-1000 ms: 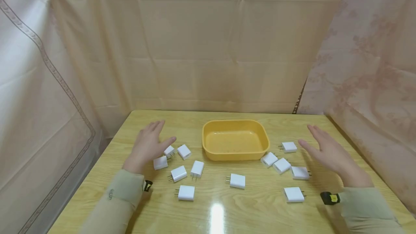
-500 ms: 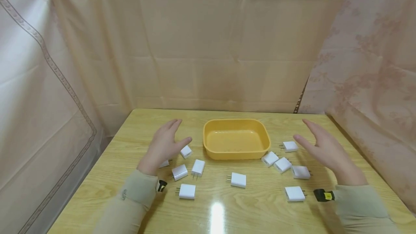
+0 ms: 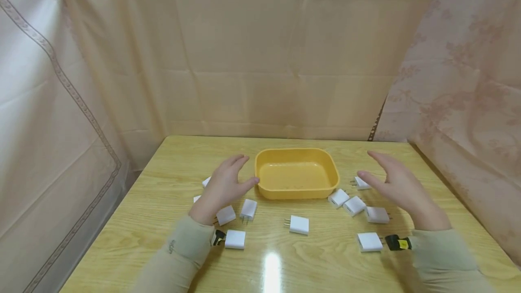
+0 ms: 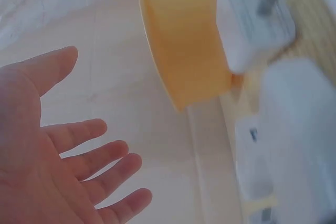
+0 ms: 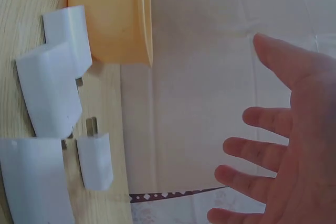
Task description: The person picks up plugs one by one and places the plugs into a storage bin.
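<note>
The left hand (image 3: 223, 186) and right hand (image 3: 403, 189) are empty, fingers spread. Between their fingertips sits the yellow tray (image 3: 297, 194), likely light, stiff and smooth, best gripped by its end walls; a white charger (image 3: 362, 185) lies partly behind the right thumb.

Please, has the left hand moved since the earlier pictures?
Yes. In the head view, the left hand has moved to the right, towards the yellow tray, which has stayed in place.
</note>
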Motion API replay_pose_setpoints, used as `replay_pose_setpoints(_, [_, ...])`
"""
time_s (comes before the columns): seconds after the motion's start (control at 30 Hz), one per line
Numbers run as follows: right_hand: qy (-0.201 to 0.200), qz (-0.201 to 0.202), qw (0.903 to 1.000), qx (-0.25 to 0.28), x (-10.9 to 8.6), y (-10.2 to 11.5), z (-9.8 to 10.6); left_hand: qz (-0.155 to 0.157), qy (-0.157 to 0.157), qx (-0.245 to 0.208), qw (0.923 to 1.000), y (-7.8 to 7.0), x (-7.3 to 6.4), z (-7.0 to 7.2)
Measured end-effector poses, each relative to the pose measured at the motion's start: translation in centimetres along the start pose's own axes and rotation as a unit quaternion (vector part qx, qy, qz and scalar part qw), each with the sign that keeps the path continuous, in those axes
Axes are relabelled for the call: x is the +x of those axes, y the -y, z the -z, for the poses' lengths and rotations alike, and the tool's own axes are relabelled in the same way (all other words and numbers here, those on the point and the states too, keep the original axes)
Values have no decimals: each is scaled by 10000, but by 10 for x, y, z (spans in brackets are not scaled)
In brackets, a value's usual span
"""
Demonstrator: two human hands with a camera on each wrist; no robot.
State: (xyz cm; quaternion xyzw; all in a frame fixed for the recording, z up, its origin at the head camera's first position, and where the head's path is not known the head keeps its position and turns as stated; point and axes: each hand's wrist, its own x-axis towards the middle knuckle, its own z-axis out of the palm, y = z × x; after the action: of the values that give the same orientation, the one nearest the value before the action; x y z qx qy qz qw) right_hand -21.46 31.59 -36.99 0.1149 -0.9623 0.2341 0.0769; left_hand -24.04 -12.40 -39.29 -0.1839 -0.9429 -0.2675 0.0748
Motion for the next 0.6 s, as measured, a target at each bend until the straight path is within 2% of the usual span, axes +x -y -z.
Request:
replay_pose_setpoints(0.23, [190, -41, 9998, -99, 0, 3, -7, 63, 260, -124, 9996, -12, 2, -14])
replay_pose_setpoints(0.43, [343, -117, 9993, -131, -1, 6, -16, 65, 439, -157, 9989, -19, 2, -19])
replay_pose_setpoints(0.6, [387, -43, 9992, -34, -1, 7, -22, 33, 461, -27, 9989, -22, 1, -21])
